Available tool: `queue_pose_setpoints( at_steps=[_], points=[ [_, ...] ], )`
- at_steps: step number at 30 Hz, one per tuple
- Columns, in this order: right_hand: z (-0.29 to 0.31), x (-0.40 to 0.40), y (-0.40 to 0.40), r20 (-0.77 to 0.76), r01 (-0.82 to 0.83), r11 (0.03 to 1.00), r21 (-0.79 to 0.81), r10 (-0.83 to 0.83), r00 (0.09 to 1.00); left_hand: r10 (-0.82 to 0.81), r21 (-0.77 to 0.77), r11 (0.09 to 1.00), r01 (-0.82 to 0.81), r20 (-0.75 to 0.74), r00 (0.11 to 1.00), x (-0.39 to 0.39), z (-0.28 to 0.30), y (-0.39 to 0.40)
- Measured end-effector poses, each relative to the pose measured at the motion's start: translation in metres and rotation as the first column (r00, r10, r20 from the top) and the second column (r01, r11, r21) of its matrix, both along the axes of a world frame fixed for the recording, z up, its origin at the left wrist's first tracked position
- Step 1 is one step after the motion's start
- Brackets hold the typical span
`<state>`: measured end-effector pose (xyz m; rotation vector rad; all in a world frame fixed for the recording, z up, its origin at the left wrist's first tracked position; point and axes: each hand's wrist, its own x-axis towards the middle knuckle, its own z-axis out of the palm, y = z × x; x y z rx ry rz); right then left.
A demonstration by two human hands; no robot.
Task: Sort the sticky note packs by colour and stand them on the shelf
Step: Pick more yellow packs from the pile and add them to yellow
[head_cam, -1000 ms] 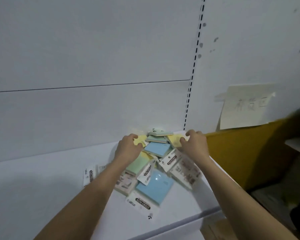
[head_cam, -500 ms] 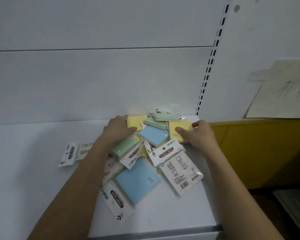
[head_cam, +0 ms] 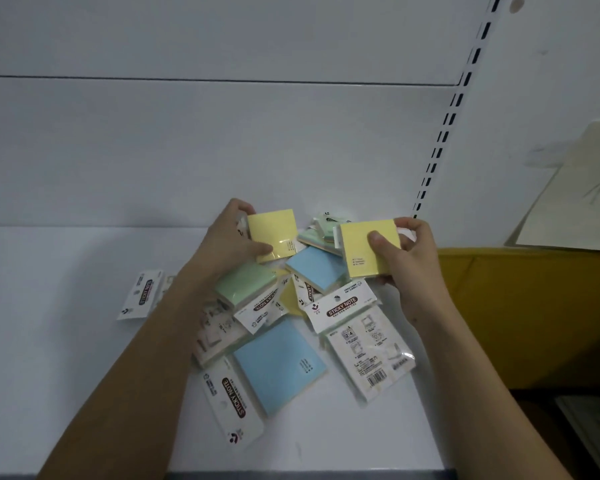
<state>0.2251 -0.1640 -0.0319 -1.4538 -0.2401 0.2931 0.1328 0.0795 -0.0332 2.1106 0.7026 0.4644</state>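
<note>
A heap of sticky note packs lies on the white shelf (head_cam: 66, 358). My left hand (head_cam: 227, 240) grips a yellow pack (head_cam: 272, 233), lifted above the heap. A second yellow pack (head_cam: 364, 258) is held up at the right by my right hand (head_cam: 409, 258), thumb across its face. Under them lie a green pack (head_cam: 245, 282), a small blue pack (head_cam: 317, 268), a large blue pack (head_cam: 279, 363) and a pack turned printed side up (head_cam: 371, 351). More green packs (head_cam: 321, 230) lie at the back, partly hidden.
One pack (head_cam: 141, 294) lies apart at the left on the shelf. The white back panel rises behind, with a slotted upright (head_cam: 440, 140) at the right. A yellow board (head_cam: 527, 313) and a taped paper sheet (head_cam: 579, 195) stand right of the shelf.
Both hands closed on yellow packs that lay flat at the back of the heap and lifted them, faces turned toward me. The camera has come closer.
</note>
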Motion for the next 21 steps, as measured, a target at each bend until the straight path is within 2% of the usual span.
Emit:
queue_pose_setpoints(
  at_steps=[3,7,11,15,21],
  points=[
    [0.000,-0.001,0.007,-0.014,-0.050,0.999,0.011,0.050,0.999,0.015,-0.015,1.000,-0.013,0.198,0.980,-0.005,0.010,0.001],
    [0.007,-0.010,0.015,0.008,-0.122,0.992,0.026,0.122,0.992,0.184,-0.278,0.957,-0.083,0.359,0.915,-0.012,0.023,0.003],
    [0.029,-0.023,0.023,0.119,-0.147,0.989,0.030,0.143,0.983,0.183,-0.329,0.943,-0.053,0.376,0.908,-0.035,0.044,0.013],
    [0.056,-0.053,0.051,0.147,-0.268,0.961,0.059,0.258,0.955,0.213,-0.394,0.918,-0.035,0.418,0.883,-0.091,0.073,0.032],
    [0.072,-0.145,0.125,0.106,-0.463,0.883,0.082,0.454,0.885,0.381,-0.473,0.869,-0.142,0.459,0.803,-0.216,0.092,0.073]
  ],
)
